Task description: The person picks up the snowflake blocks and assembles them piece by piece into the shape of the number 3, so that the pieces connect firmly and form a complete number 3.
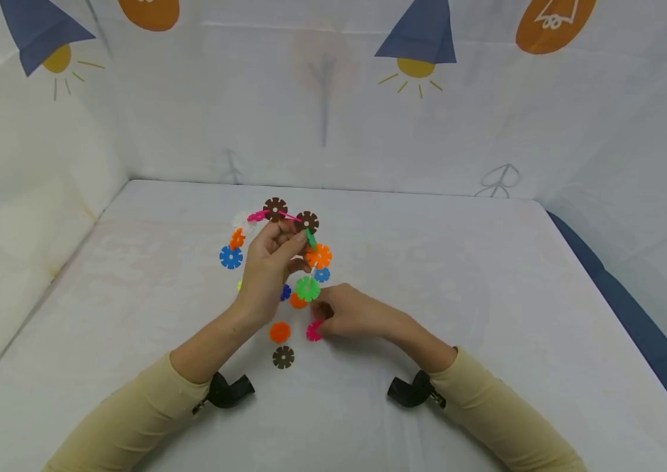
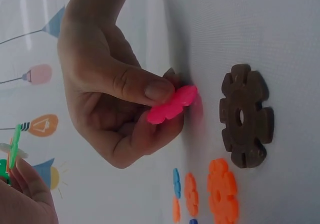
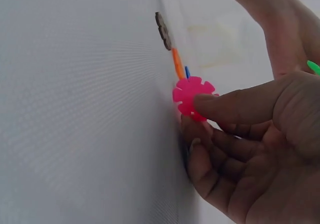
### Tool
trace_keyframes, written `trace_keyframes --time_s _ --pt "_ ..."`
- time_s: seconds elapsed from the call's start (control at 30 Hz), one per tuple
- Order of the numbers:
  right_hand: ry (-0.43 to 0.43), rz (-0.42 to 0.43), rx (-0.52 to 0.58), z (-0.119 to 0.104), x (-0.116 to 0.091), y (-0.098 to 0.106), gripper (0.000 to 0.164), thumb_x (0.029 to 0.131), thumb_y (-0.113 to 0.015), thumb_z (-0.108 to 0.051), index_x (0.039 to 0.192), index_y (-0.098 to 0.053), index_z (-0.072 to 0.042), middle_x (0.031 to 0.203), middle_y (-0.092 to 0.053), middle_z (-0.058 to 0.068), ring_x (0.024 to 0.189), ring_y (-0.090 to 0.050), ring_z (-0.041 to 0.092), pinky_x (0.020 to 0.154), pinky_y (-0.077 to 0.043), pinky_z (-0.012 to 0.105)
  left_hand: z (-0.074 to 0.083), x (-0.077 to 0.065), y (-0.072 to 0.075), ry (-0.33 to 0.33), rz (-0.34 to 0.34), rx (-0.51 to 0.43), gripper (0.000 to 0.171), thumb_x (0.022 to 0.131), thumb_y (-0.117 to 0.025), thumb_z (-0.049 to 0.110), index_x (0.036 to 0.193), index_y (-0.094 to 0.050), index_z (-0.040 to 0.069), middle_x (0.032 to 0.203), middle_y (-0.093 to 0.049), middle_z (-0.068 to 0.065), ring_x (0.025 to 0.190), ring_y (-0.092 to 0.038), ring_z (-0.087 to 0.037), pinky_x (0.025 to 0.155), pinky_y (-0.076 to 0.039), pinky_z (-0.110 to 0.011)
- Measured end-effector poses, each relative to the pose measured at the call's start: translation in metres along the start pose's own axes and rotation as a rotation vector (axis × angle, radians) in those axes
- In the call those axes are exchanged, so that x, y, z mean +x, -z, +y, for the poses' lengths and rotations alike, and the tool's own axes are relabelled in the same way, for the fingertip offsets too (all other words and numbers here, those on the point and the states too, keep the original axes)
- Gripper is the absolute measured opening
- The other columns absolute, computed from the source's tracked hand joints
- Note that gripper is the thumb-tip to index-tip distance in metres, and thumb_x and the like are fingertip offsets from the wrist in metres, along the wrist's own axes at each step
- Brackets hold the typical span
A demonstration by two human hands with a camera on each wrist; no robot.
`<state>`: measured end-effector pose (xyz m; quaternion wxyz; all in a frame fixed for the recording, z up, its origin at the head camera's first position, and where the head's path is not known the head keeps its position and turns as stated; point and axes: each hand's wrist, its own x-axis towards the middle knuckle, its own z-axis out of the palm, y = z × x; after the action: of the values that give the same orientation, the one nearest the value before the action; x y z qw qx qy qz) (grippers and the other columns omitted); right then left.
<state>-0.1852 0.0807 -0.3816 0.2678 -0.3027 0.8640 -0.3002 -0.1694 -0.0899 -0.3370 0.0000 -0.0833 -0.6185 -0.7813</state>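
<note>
My left hand [image 1: 268, 265] is raised over the table and pinches a chain of interlocked flower-shaped plastic discs. A green disc [image 1: 312, 239] shows at its fingertips. The chain curves around the hand, with brown discs [image 1: 275, 209] at the top, a blue disc [image 1: 230, 257] on the left and another green disc [image 1: 307, 288] hanging at the right. Lower, close over the table, my right hand [image 1: 357, 311] pinches a pink disc [image 3: 187, 97] between thumb and fingers. The left wrist view also shows this pink disc [image 2: 172, 105], tilted.
On the white table [image 1: 487, 314], a loose orange disc [image 1: 280, 332] and a brown disc [image 1: 283, 357] lie in front of the hands. Another orange disc [image 1: 298, 301] and a dark blue disc [image 1: 285, 292] are partly hidden. A white curtain [image 1: 333, 118] hangs behind.
</note>
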Motion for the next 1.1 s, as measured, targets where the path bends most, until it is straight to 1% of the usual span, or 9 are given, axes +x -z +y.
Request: trace_keyframes --time_s 0.13,0.23,0.37,0.47,0.6,0.73,0.87,0.97,1.1 --pt "0.023 0.005 0.038 -0.002 -0.003 0.004 0.01 0.086 -0.075 -0.012 0.09 -0.065 -0.012 0.079 -0.061 -0.003 0.075 -0.056 0.013 0.068 -0.049 0.026 0.004 0.0 0.001 -0.002 0.005 0.002 0.009 0.104 -0.049 0.019 0.109 -0.047 0.012 0.092 -0.057 0.001 0.088 -0.058 -0.014 0.075 -0.055 -0.023" --pt "0.049 0.047 0.067 -0.002 -0.006 0.009 0.011 0.087 -0.074 -0.01 0.097 -0.069 -0.012 0.084 -0.068 -0.004 0.077 -0.061 0.013 0.069 -0.053 0.028 0.005 0.001 0.001 -0.002 0.009 -0.014 0.007 0.103 -0.05 0.017 0.108 -0.047 0.013 0.09 -0.058 0.002 0.086 -0.058 -0.013 0.074 -0.055 -0.023" --pt "0.086 0.112 0.116 -0.002 -0.009 0.019 0.006 0.088 -0.072 -0.007 0.094 -0.073 -0.01 0.083 -0.071 -0.002 0.073 -0.065 0.014 0.069 -0.056 0.03 0.004 0.002 0.001 0.0 0.015 -0.023 0.006 0.103 -0.051 0.016 0.107 -0.047 0.013 0.089 -0.058 0.002 0.085 -0.058 -0.013 0.073 -0.055 -0.023" --pt "0.074 0.153 0.193 -0.004 -0.013 0.027 0.005 0.089 -0.068 -0.004 0.089 -0.071 -0.009 0.083 -0.071 0.002 0.073 -0.067 0.018 0.071 -0.059 0.034 0.003 0.002 0.002 0.002 0.015 -0.013 0.008 0.103 -0.051 0.016 0.109 -0.047 0.012 0.091 -0.057 0.001 0.086 -0.057 -0.013 0.074 -0.055 -0.023" --pt "0.07 0.231 0.288 -0.006 -0.02 0.039 0.004 0.09 -0.066 -0.003 0.092 -0.068 -0.006 0.087 -0.071 0.012 0.076 -0.069 0.025 0.075 -0.061 0.04 0.003 0.002 0.003 0.003 0.01 0.0 0.011 0.102 -0.051 0.017 0.111 -0.047 0.012 0.094 -0.056 0.0 0.088 -0.057 -0.015 0.076 -0.055 -0.023" --pt "0.105 0.346 0.286 -0.01 -0.029 0.051 0.004 0.091 -0.069 -0.007 0.094 -0.067 -0.004 0.089 -0.072 0.013 0.078 -0.071 0.029 0.075 -0.061 0.037 0.003 0.002 0.004 0.005 -0.004 0.005 0.012 0.102 -0.051 0.016 0.112 -0.047 0.011 0.095 -0.056 -0.001 0.088 -0.058 -0.015 0.076 -0.055 -0.023" --pt "0.131 0.462 0.26 -0.013 -0.038 0.061 0.004 0.093 -0.066 -0.005 0.095 -0.068 -0.008 0.088 -0.072 0.006 0.074 -0.071 0.022 0.074 -0.061 0.033 0.004 0.003 0.003 0.024 -0.026 0.021 0.013 0.101 -0.052 0.015 0.113 -0.048 0.01 0.096 -0.057 -0.002 0.086 -0.059 -0.015 0.076 -0.056 -0.024" --pt "0.145 0.517 0.26 -0.013 -0.042 0.066 0.008 0.094 -0.065 -0.005 0.097 -0.068 -0.011 0.091 -0.072 0.005 0.073 -0.07 0.017 0.076 -0.06 0.032 0.004 0.003 0.003 0.043 -0.04 0.036 0.016 0.1 -0.052 0.013 0.115 -0.048 0.01 0.099 -0.058 -0.003 0.087 -0.06 -0.016 0.076 -0.056 -0.024" --pt "0.175 0.554 0.272 -0.014 -0.045 0.069 0.007 0.093 -0.066 -0.005 0.097 -0.068 -0.011 0.091 -0.072 0.005 0.074 -0.07 0.017 0.076 -0.06 0.032 0.003 0.002 0.002 0.067 -0.048 0.052 0.02 0.098 -0.05 0.01 0.118 -0.048 0.01 0.103 -0.058 -0.004 0.089 -0.061 -0.018 0.079 -0.057 -0.026"
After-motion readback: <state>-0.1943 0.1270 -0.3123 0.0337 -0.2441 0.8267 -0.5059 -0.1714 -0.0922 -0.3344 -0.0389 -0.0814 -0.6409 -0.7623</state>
